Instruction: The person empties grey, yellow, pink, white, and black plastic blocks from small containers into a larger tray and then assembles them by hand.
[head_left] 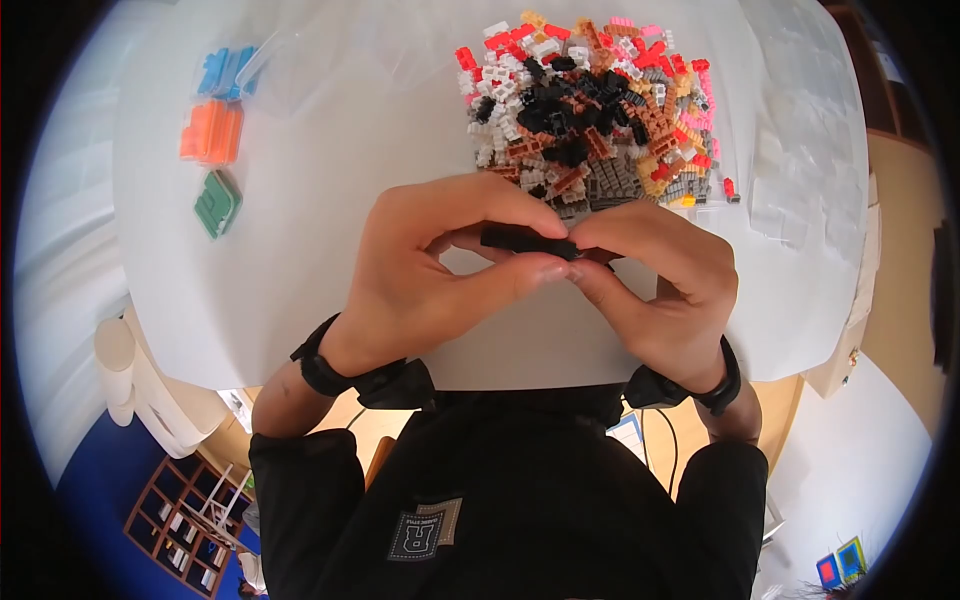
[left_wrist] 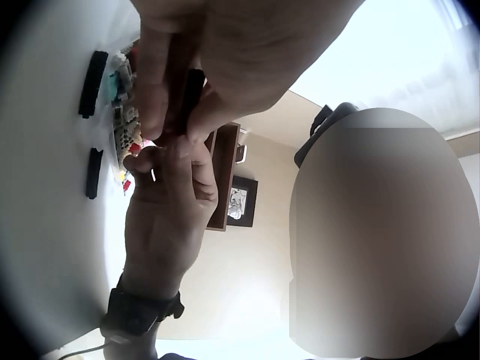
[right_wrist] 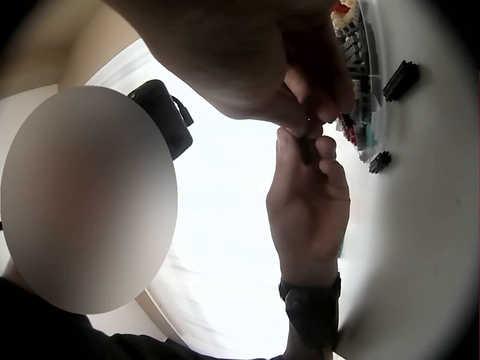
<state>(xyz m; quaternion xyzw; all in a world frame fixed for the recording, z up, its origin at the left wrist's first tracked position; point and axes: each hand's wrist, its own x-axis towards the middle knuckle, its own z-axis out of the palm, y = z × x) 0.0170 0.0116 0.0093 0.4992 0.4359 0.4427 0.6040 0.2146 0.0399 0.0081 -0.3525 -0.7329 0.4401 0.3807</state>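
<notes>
In the head view my left hand (head_left: 415, 265) pinches a long black building brick (head_left: 525, 242) between thumb and fingers. My right hand (head_left: 670, 275) meets it at the brick's right end, thumb and fingertips pinching there, and those fingertips hide that end. From the left wrist, the black brick shows as a dark bar between the left fingers, with the right hand (left_wrist: 169, 206) below. Two more black bricks lie on the table near the hands: a longer one (left_wrist: 93, 84) and a shorter one (left_wrist: 94, 172). The hands cover both of these in the head view.
A heap of small mixed bricks (head_left: 590, 110) lies just beyond the hands on the white table (head_left: 320, 150). Blue (head_left: 228, 73), orange (head_left: 211, 132) and green (head_left: 216, 204) pieces line the left side. Clear plastic bags (head_left: 790, 190) lie at the right.
</notes>
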